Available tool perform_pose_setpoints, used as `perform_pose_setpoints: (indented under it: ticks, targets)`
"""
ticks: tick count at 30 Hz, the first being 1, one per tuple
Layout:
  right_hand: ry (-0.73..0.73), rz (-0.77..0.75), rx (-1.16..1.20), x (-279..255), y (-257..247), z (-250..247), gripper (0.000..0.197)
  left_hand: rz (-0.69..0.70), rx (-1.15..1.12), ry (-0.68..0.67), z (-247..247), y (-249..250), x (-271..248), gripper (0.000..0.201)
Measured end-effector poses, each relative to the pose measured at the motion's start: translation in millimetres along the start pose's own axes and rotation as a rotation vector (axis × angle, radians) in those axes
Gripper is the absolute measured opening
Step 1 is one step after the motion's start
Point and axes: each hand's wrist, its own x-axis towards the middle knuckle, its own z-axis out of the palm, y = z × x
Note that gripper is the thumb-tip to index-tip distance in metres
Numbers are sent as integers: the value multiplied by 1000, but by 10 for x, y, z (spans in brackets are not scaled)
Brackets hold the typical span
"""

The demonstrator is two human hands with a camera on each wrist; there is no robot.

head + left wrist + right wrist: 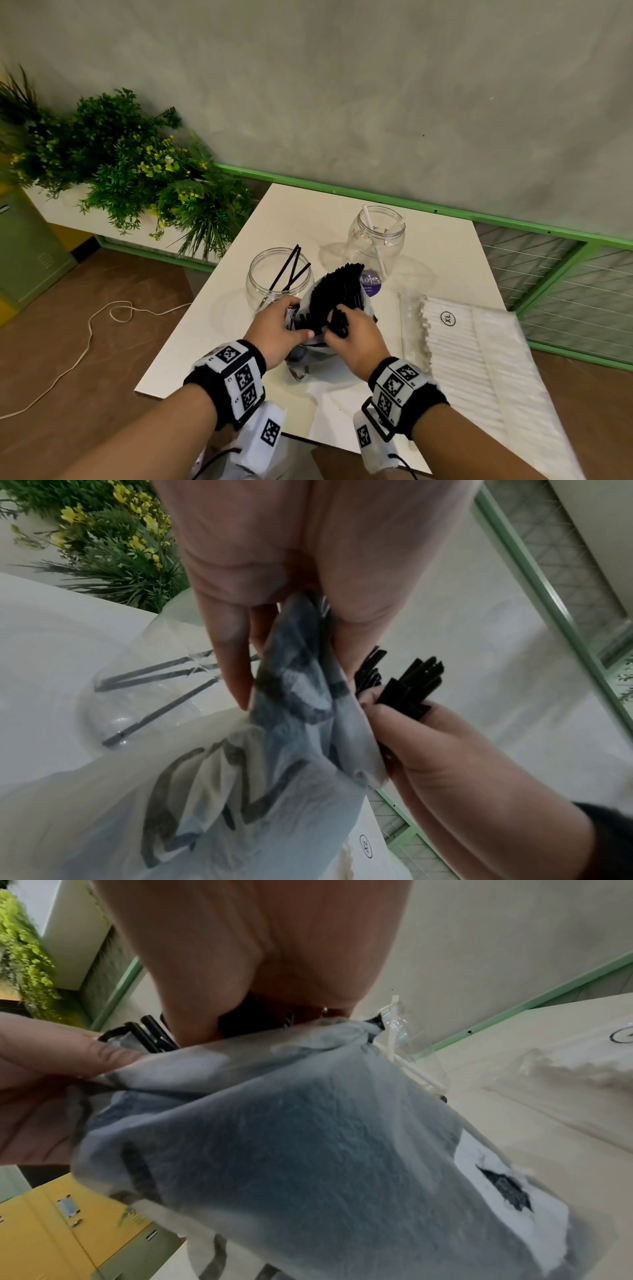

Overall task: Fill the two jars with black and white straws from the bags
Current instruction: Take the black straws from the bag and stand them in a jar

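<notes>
A translucent bag point(308, 346) full of black straws point(339, 291) stands at the middle of the white table point(452, 267). My left hand point(279, 330) grips the bag's rim point(294, 674). My right hand point(352, 334) pinches a bunch of black straws point(411, 683) at the bag's mouth. Behind my left hand is a clear jar point(279, 277) holding three black straws. A second clear jar point(376, 240) at the back holds a couple of white straws. In the right wrist view the bag point(308, 1137) fills the frame and hides my fingertips.
A flat pack of white straws point(479, 342) marked XL lies on the table's right side. Green plants point(120, 164) stand at the left, a green-framed mesh railing point(548, 260) behind. A cord point(89, 329) trails on the brown floor. Yellow lockers point(68, 1231) are low on the left.
</notes>
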Motion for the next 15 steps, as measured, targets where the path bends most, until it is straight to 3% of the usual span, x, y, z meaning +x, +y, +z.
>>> perform_pose_setpoints:
  ticks: [2, 5, 9, 12, 15]
  targets:
    - [58, 1, 12, 0, -15, -27, 29, 15, 10, 33, 23, 15, -13, 41]
    - [258, -103, -29, -3, -17, -150, 54, 3, 29, 75, 13, -4, -16, 41]
    - [509, -274, -282, 91, 91, -364, 82, -7, 51, 65, -29, -43, -18, 43]
    - [447, -285, -491, 154, 174, -469, 78, -1, 53, 51, -36, -53, -25, 43]
    - [320, -390, -564, 200, 288, -510, 50, -7, 29, 58, -44, -55, -34, 43]
